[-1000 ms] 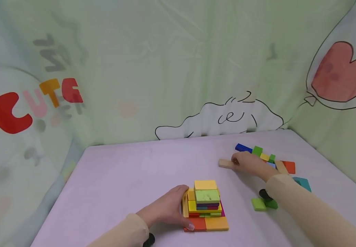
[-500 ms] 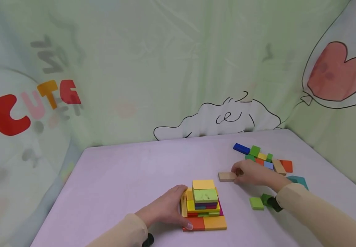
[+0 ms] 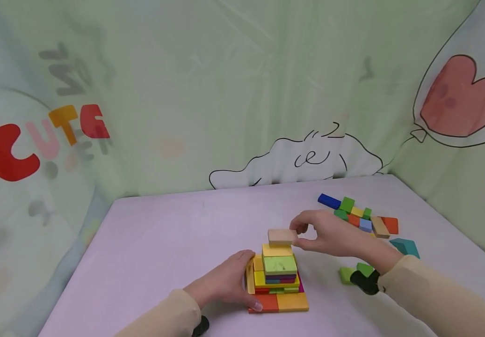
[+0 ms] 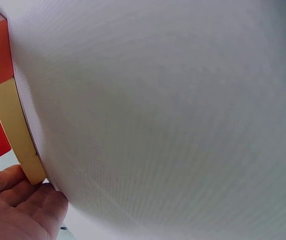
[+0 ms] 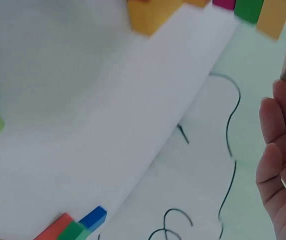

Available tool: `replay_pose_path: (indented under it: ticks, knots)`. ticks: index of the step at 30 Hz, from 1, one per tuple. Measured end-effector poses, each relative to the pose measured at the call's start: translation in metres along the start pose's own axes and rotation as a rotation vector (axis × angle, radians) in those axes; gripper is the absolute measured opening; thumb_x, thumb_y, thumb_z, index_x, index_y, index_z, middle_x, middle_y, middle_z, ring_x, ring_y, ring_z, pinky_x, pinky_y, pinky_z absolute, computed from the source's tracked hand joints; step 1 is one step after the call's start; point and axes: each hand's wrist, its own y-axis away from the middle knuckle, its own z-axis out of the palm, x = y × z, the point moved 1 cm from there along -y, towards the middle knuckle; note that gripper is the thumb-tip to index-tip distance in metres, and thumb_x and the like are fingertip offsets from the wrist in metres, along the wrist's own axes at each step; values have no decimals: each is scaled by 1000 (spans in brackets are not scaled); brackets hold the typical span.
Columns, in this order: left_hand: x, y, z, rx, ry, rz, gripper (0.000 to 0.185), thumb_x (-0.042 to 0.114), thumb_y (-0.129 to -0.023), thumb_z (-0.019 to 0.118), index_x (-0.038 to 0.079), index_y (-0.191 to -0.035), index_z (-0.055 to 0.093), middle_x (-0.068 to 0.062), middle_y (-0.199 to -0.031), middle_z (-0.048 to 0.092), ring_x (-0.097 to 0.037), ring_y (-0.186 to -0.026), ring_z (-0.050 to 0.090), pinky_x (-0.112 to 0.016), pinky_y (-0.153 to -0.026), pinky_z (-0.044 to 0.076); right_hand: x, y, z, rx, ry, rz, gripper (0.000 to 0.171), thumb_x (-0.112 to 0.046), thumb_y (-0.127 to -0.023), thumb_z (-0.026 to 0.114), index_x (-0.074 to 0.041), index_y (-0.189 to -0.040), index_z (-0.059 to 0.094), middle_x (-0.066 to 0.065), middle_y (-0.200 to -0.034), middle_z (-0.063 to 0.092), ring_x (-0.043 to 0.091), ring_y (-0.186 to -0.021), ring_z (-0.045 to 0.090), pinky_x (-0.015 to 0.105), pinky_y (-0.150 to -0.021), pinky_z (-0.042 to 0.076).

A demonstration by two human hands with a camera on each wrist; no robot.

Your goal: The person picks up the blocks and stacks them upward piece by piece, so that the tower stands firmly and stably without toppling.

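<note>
A stack of coloured wooden blocks stands on the table, with a red-orange block at its front left corner. My left hand holds the stack's base from the left, thumb at that front corner and fingers at the back. In the left wrist view, the fingers touch the end of a yellow block. My right hand pinches a plain wooden block by its right end, just above the yellow top block. Whether the two blocks touch, I cannot tell.
Loose blocks lie at the right, among them a dark blue block, a red-orange one and a teal one. Two green blocks sit nearer, by the right wrist. Printed cloth rises behind the table.
My right hand has drawn the plain wooden block nearer and leftward from the table's right part, then lifted it over the stack. The left hand has stayed at the stack's base.
</note>
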Motion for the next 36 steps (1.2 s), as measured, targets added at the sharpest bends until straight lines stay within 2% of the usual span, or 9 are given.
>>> replay_pose_path:
  ticks: [6,23,30,33,36]
  knots:
    - [0,1,0,2,8,17,103,45,-70,94,10,-150,40,-7,-152,48,-22,-138,48,-44,-121,40,-15,3,7,-34,47,-43,19,-27,-89,80,-21,-105,71,-12,-95,67,7,-91,59,22,-79,57]
    - [0,1,0,3,13,18,102,45,-69,94,10,-149,41,-6,-151,48,-22,-138,48,-44,-121,40,-15,2,8,-66,41,-38,20,-27,-89,80,-20,-106,72,-11,-96,68,13,-92,62,22,-79,57]
    - [-2,0,1,0,12,18,102,45,-69,94,11,-149,41,-6,-151,48,-21,-137,48,-44,-121,40,-16,3,7,-74,31,-33,26,-29,-90,79,-17,-111,71,-9,-99,69,13,-93,62,22,-80,58]
    - [-2,0,1,-2,11,16,102,46,-69,94,11,-150,40,-6,-151,48,-21,-137,48,-44,-120,40,-15,5,2,-54,3,-20,35,-34,-93,76,-13,-119,70,-6,-103,69,14,-95,61,22,-79,56]
    - [-2,0,0,1,11,10,104,46,-69,94,10,-150,40,-7,-153,47,-23,-139,47,-45,-121,40,-7,5,-9,19,-21,-14,38,-34,-98,68,-8,-126,67,-4,-103,69,12,-94,59,23,-77,54]
